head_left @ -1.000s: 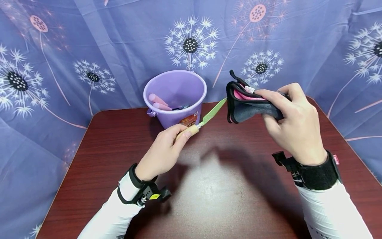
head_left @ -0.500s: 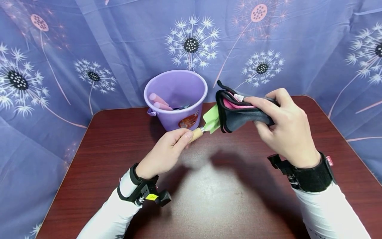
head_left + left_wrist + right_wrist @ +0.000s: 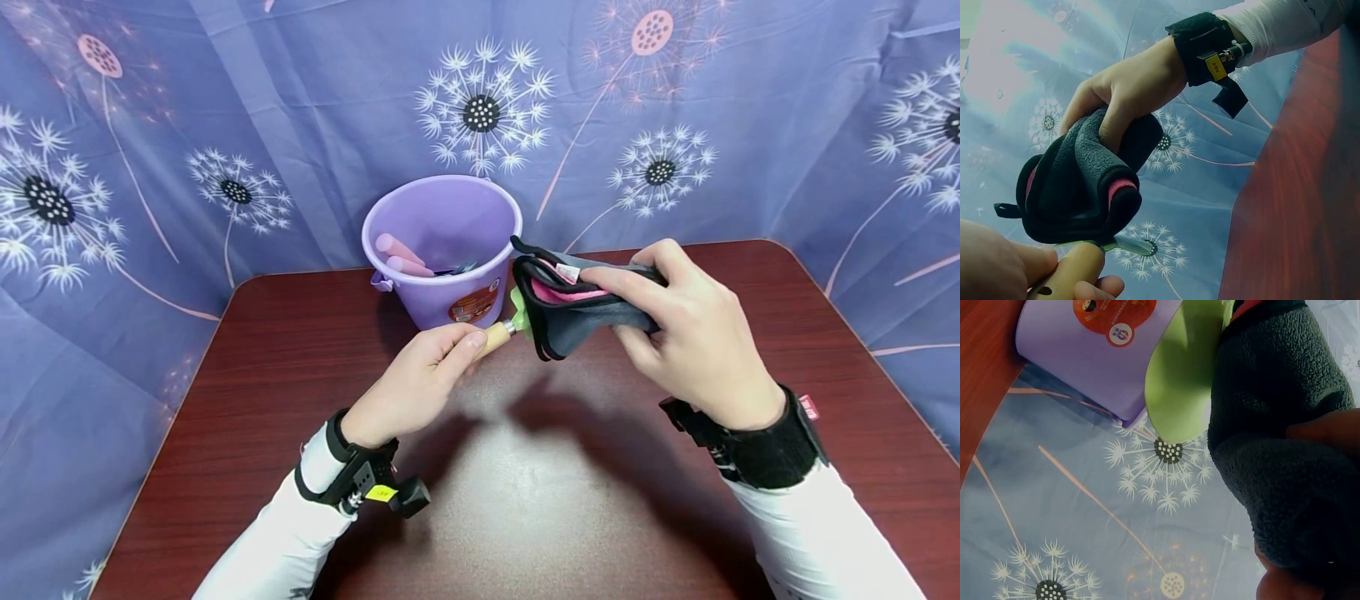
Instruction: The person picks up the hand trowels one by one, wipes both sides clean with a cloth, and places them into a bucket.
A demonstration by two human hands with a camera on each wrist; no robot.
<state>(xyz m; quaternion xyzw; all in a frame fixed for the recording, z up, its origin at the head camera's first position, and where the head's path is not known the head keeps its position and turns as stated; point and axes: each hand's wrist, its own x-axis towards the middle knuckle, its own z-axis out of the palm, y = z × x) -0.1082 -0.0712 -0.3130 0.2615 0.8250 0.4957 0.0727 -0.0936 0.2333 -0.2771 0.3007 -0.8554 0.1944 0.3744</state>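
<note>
My left hand (image 3: 408, 383) grips the wooden handle (image 3: 1072, 275) of a small garden trowel (image 3: 495, 339) with a light green blade. A folded, fleecy dark grey cloth (image 3: 588, 321), black-edged and pink inside, is pinched between thumb and fingers of my right hand (image 3: 697, 333). In the head view the cloth overlaps most of the blade, and only the blade's base shows beside the handle. From the right wrist, the rounded green blade (image 3: 1179, 381) appears right alongside the cloth's outer face. Both things are held up over the table.
A purple bucket (image 3: 423, 304) stands at the table's back edge, just behind the trowel. Inside it lie pink handles (image 3: 399, 248) and some dark pieces. The dark red wooden table (image 3: 285, 375) meets a blue dandelion-print curtain (image 3: 322, 100) behind.
My right hand has brought the cloth left and down, covering the trowel's blade in the head view. The left hand has turned the trowel from edge-on to flat and shifted slightly.
</note>
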